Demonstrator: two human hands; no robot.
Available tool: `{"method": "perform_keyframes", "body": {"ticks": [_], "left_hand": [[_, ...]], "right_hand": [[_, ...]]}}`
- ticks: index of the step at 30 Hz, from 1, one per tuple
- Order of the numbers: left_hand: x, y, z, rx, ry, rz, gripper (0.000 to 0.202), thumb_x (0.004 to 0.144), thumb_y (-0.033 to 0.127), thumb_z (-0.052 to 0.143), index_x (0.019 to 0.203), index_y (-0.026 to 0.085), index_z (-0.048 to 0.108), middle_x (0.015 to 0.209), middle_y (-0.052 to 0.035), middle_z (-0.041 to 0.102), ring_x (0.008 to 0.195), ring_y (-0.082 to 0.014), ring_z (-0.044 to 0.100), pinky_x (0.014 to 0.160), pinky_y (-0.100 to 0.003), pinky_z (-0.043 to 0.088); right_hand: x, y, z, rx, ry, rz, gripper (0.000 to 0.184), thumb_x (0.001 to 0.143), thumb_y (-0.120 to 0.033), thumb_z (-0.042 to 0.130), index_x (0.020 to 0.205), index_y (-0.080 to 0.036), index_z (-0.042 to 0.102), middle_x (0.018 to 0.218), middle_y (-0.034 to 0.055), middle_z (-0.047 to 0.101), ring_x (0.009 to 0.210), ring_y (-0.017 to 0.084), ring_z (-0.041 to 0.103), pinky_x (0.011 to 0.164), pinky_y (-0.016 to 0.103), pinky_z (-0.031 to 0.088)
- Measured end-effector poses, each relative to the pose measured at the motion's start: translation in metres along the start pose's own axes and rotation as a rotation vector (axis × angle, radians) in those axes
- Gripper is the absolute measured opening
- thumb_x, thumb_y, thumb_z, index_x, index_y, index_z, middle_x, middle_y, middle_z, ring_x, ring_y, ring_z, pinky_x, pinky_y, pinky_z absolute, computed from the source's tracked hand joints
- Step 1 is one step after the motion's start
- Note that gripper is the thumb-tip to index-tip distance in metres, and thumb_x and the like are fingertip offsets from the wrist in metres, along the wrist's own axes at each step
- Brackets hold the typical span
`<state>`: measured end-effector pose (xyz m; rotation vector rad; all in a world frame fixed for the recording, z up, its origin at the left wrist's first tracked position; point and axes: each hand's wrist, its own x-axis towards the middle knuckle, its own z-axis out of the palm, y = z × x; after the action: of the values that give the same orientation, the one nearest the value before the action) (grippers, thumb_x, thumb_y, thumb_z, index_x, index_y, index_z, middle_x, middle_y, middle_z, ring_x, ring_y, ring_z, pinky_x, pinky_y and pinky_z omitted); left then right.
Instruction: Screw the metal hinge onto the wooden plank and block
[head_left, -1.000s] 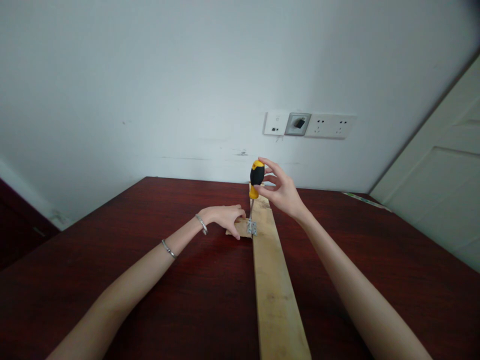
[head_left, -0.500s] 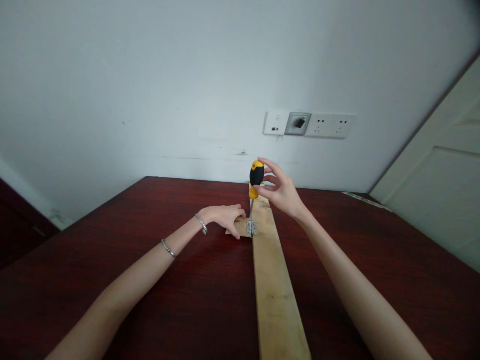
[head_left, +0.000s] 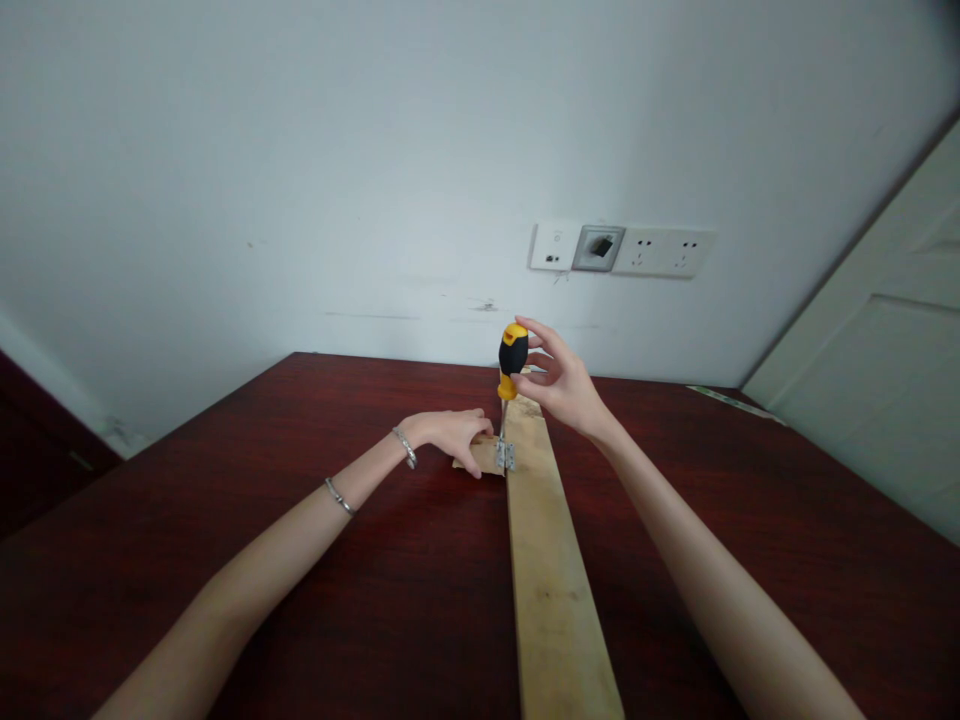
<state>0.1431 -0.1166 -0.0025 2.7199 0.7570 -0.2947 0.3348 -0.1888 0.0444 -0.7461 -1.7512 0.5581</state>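
Note:
My right hand [head_left: 556, 378] has its fingers closed around the black and yellow handle of a screwdriver [head_left: 513, 352]. The tool stands nearly upright, its shaft pointing down to a small metal hinge [head_left: 505, 456]. That hinge bridges a short wood block [head_left: 484, 456] on the left and a long wooden plank [head_left: 551, 560] on the right. My left hand [head_left: 454, 436] grips the short block between thumb and fingers, beside the hinge. Whether the tip sits in a screw is too small to tell.
Block and plank lie on a dark red wooden table [head_left: 360, 600]. Behind it rises a pale wall with a row of sockets [head_left: 622, 250]. A white door [head_left: 885, 380] stands at the right, and a thin light strip [head_left: 735, 402] lies near the table's back right edge.
Both hands keep nearly the same places. The screwdriver's handle has turned slightly, and the whole view has shifted a little.

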Motion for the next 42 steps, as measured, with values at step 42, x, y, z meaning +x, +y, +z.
{"method": "perform_keyframes", "body": {"ticks": [42], "left_hand": [[0.0, 0.005, -0.001, 0.072, 0.025, 0.001, 0.068, 0.062, 0.055, 0.071, 0.115, 0.017, 0.054, 0.113, -0.0096, 0.057, 0.093, -0.0242, 0.056, 0.073, -0.031, 0.042]], "right_hand": [[0.003, -0.001, 0.004, -0.289, 0.082, -0.112, 0.055, 0.087, -0.026, 0.057, 0.139, -0.035, 0.041, 0.134, 0.0069, 0.049, 0.107, 0.022, 0.056, 0.087, 0.04, 0.054]]}}
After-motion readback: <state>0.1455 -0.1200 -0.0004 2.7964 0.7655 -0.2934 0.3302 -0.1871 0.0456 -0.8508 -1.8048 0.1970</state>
